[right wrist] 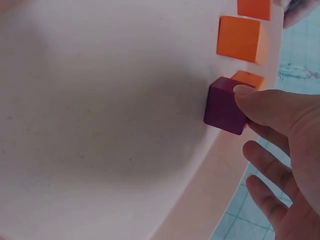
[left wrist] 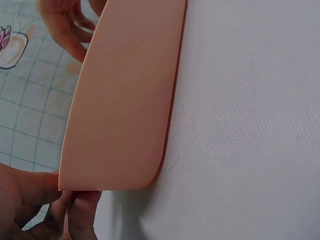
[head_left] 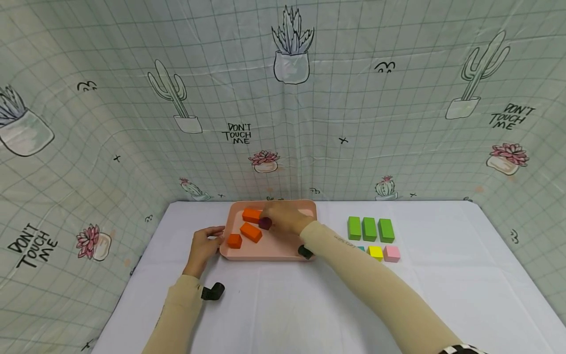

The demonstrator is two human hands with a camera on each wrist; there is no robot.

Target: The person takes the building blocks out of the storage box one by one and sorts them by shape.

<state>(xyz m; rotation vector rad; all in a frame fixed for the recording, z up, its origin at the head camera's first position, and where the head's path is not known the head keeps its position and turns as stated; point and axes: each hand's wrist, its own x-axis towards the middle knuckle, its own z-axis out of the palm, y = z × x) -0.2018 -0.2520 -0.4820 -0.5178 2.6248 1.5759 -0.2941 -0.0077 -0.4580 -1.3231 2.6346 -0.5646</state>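
A pink tray (head_left: 283, 253) lies at the back of the white table. My left hand (head_left: 205, 248) holds its left end, with fingertips against the rim and outer wall in the left wrist view. Over the tray, my right hand (head_left: 285, 216) pinches a dark purple block (right wrist: 227, 106) between thumb and fingers. Behind that block in the right wrist view is an orange block (right wrist: 250, 78), partly hidden. In the head view, a long orange block (head_left: 251, 215), another slanted orange block (head_left: 251, 232) and a small orange cube (head_left: 234, 241) sit in the tray's left half.
Right of the tray stand three green blocks (head_left: 369, 229) in a row. In front of them are a yellow cube (head_left: 375, 253), a pink cube (head_left: 391, 253) and a blue piece (head_left: 361, 248) mostly hidden by my right sleeve. A patterned cloth (head_left: 327, 113) hangs behind the table.
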